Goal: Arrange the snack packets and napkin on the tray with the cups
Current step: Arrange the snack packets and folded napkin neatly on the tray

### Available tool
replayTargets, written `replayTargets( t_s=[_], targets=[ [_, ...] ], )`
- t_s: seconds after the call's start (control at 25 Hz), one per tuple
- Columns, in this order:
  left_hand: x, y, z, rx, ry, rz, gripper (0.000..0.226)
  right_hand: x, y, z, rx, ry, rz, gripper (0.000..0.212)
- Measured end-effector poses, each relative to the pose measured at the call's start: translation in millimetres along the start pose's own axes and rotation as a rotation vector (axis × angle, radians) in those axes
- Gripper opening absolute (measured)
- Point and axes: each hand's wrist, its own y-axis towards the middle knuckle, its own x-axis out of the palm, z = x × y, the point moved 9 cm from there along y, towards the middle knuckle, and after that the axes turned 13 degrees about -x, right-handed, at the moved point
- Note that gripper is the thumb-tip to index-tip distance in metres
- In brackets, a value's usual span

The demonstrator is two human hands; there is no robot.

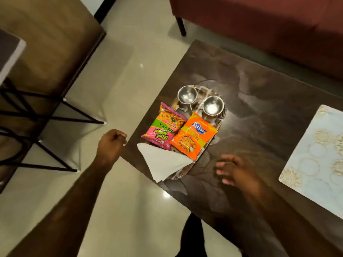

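Note:
A tray (218, 125) lies near the left corner of a dark marble table. On it stand two steel cups (187, 95) (212, 105) at the far end. A pink and green snack packet (164, 127) and an orange snack packet (193, 137) lie side by side in front of them. A white napkin (163, 161), folded into a triangle, covers the tray's near end and overhangs its edge. My left hand (111, 145) hovers left of the napkin with fingers curled shut, holding nothing. My right hand (237, 171) floats right of the tray, fingers spread.
The dark table (259, 86) ends close to the tray on its left side, above a glossy tiled floor. A pale patterned placemat (319, 158) lies at the right. A red sofa (269, 23) stands behind, and a brown chair with black metal legs (46, 112) at the left.

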Motion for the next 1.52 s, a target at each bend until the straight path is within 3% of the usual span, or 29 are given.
replayTargets(
  t_s=[0.08, 0.2, 0.28, 0.56, 0.68, 0.8, 1.08, 1.4, 1.52],
  targets=[
    [7, 45, -12, -0.035, 0.164, -0.044, 0.017, 27, 32, -15, 0.040, 0.062, 0.020, 0.021],
    [55, 61, 1, 0.014, 0.252, -0.317, 0.019, 54, 54, -16, 0.070, 0.022, 0.014, 0.011],
    [83, 57, 12, 0.046, 0.307, -0.480, 0.019, 59, 60, -11, 0.080, -0.012, 0.077, 0.016],
    [113, 68, 12, 0.064, 0.386, -0.557, 0.018, 70, 66, -4, 0.135, 0.114, 0.113, 0.018],
    [120, 68, 9, 0.049, 0.364, -0.591, 0.018, 69, 66, -4, 0.115, 0.119, 0.213, 0.026],
    [122, 65, 5, -0.011, 0.288, -0.600, 0.005, 64, 62, -2, 0.114, 0.103, 0.259, 0.038],
    [96, 69, -10, -0.102, 0.215, -0.536, 0.012, 11, 19, 12, 0.045, 0.035, 0.262, 0.036],
    [56, 90, -6, -0.051, 0.382, -0.356, 0.018, -42, -19, 71, 0.102, 0.033, 0.358, 0.026],
    [50, 89, -1, -0.005, 0.554, -0.279, 0.022, -56, -13, 81, 0.119, -0.001, 0.398, 0.028]
  ],
)
